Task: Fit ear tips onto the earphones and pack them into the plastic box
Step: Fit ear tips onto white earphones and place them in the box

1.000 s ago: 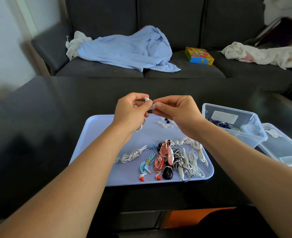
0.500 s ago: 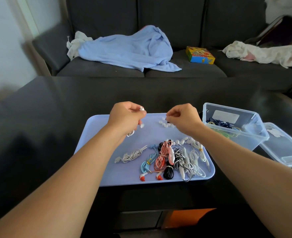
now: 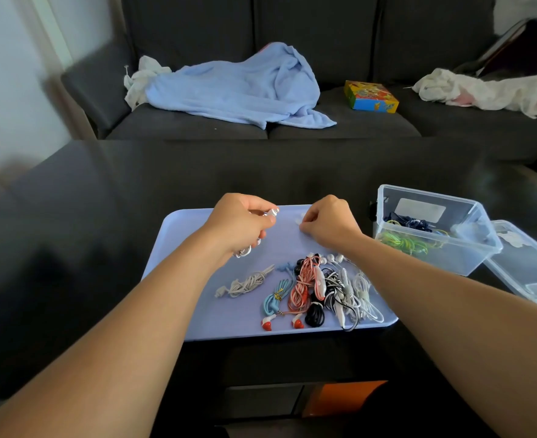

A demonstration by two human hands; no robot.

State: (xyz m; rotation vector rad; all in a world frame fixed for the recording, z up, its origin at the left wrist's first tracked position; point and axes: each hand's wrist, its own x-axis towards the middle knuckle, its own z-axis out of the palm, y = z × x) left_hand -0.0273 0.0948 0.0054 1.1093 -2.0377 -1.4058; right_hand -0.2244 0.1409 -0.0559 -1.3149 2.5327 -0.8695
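Note:
A lilac tray (image 3: 178, 248) lies on the dark table and carries several coiled earphones (image 3: 305, 286) in white, blue, pink and black. My left hand (image 3: 238, 222) grips a white earphone (image 3: 272, 212), with its bud sticking out past the thumb and its cord hanging below the palm. My right hand (image 3: 327, 226) is down on the tray's far part, fingertips pinching at small white ear tips (image 3: 299, 219). Whether one is held between them is hidden. The clear plastic box (image 3: 431, 229) to the right holds dark and green earphones.
The box's clear lid (image 3: 526, 263) lies flat to the right of the box. Beyond the table stands a dark sofa with a blue blanket (image 3: 235, 86), a colourful carton (image 3: 371, 96) and white cloths (image 3: 488, 90).
My hands were joined above the tray a second ago. They have parted, and my right hand has dropped to the ear tips while my left keeps the white earphone.

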